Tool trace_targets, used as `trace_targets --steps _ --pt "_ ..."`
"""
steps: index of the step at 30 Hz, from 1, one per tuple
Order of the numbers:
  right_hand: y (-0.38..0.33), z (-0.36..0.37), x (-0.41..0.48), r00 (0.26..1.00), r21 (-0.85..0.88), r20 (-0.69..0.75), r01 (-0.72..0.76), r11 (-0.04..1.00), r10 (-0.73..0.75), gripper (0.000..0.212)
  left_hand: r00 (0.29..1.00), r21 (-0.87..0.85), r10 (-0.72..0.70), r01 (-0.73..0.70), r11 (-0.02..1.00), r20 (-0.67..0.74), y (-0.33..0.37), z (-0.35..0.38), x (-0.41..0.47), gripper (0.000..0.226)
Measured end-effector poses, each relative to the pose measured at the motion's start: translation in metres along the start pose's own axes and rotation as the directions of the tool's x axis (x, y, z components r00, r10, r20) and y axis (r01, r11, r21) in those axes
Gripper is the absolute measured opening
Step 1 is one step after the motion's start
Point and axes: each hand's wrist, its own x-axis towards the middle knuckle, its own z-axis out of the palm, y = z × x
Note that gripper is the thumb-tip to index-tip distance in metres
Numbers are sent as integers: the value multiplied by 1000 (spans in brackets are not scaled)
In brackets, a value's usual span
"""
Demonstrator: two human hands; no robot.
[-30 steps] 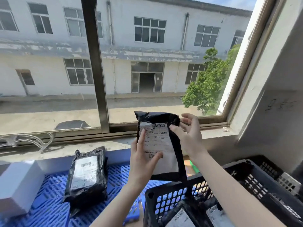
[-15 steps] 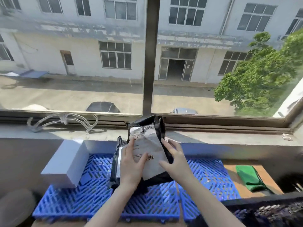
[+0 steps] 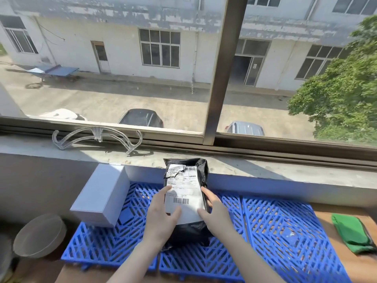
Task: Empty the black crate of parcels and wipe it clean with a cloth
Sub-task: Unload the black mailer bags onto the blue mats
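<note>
Unloading seems unfinished: left hand (image 3: 161,215) and right hand (image 3: 216,213) grip a black plastic parcel (image 3: 184,192), folded green cloth (image 3: 350,231) untouched at three o'clock.

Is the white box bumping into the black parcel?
Apart. The head view shows a strip of blue mat between the white box and the black parcel.

One parcel (image 3: 185,193), one box (image 3: 102,190), one cloth (image 3: 353,231)
</note>
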Motion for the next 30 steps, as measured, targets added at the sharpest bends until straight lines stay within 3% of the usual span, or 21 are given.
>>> trace_targets --steps 7,13,21,30 --pt "20 26 10 999 16 13 -47 999 47 61 990 39 -53 48 998 134 -29 9 6 50" --pt "36 31 9 989 90 -51 -133 987 138 56 980 -7 -30 32 999 197 -38 14 7 59" --pt "48 24 9 981 207 -2 -191 960 195 56 959 -73 -51 74 995 278 -32 35 10 66" --pt "48 28 15 979 212 95 -196 957 180 65 947 8 -38 38 999 320 -39 30 21 65"
